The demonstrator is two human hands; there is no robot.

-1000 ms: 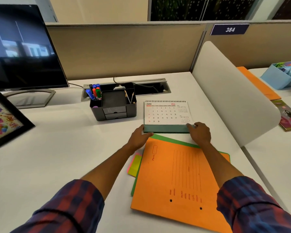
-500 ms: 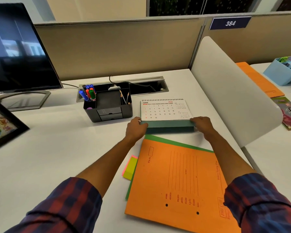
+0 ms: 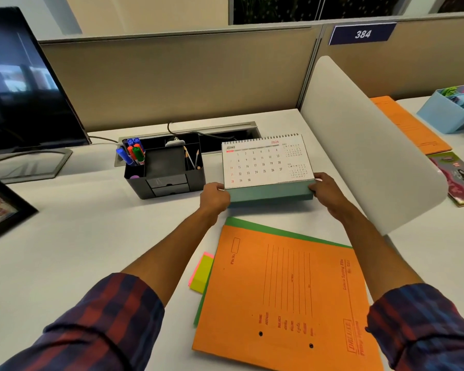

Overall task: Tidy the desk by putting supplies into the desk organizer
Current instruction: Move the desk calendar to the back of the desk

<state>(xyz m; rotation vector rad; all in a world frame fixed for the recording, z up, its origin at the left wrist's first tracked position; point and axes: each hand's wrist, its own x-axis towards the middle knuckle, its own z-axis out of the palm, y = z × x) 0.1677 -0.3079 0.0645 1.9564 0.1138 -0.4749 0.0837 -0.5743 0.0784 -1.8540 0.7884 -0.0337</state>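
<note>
Teal base: the desk calendar (image 3: 265, 167) stands on its teal foot, June page facing the person, just right of the organizer (image 3: 164, 171) on the white desk (image 3: 65, 236).
Left hand: the left hand (image 3: 214, 196) grips the calendar's lower left corner, fingers curled round the base edge, forearm reaching straight forward.
Right hand: the right hand (image 3: 325, 191) holds the lower right corner the same way, thumb on the page edge, wrist angled inward.
Why two hands: a grip at both ends probably keeps the folding stand square while it is set or straightened; whether the base touches the desk I cannot tell.
Organizer: black, at the back of the desk near the cable slot; markers (image 3: 131, 155) stand in its left compartment, pencils (image 3: 192, 159) in its right, small drawers in front.
Folders: an orange folder (image 3: 284, 295) lies on a green one (image 3: 287, 232), nearer the person, likely stacked to clear space.
Sticky notes: a yellow and pink pad (image 3: 202, 273) pokes out beside the folders' left edge, not yet in the organizer.
</note>
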